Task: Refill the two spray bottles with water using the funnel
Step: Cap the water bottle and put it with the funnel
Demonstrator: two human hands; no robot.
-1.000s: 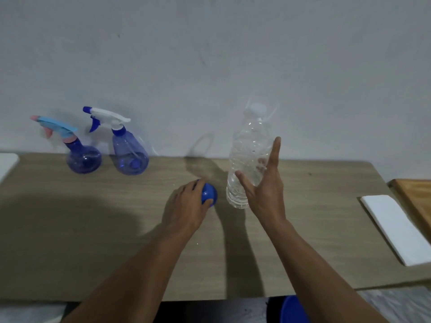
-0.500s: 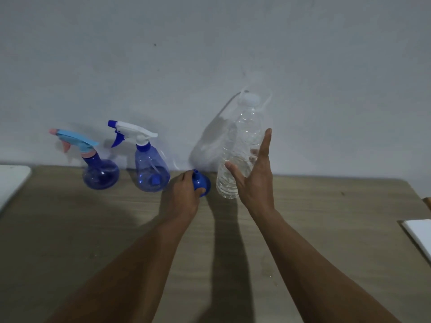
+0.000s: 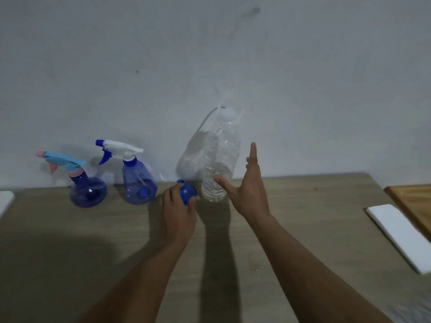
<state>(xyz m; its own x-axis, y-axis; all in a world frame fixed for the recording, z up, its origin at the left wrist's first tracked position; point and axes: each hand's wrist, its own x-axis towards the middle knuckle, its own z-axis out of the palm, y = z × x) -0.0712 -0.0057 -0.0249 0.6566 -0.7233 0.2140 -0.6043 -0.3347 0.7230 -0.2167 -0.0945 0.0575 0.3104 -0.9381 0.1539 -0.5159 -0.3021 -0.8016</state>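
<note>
Two blue spray bottles stand at the back left by the wall: a round one with a light-blue and pink trigger head (image 3: 87, 191), and a cone-shaped one with a white and blue head (image 3: 139, 183). My left hand (image 3: 178, 212) rests on the table, fingers wrapped on a small blue funnel (image 3: 187, 191). A tall clear water bottle (image 3: 220, 159) with a white cap stands upright just right of it. My right hand (image 3: 248, 186) is spread open right beside that bottle, thumb near its lower part, not closed around it.
The wooden table (image 3: 326, 229) runs to the wall. A folded white cloth (image 3: 401, 234) lies at the right, with a wooden board (image 3: 414, 203) behind it. A white object (image 3: 4, 201) shows at the left edge. A few water drops (image 3: 254, 264) sit on the tabletop.
The view shifted while both hands stayed together near the water bottle. The left hand kept hold of the funnel; the right hand stayed spread open beside the bottle.
</note>
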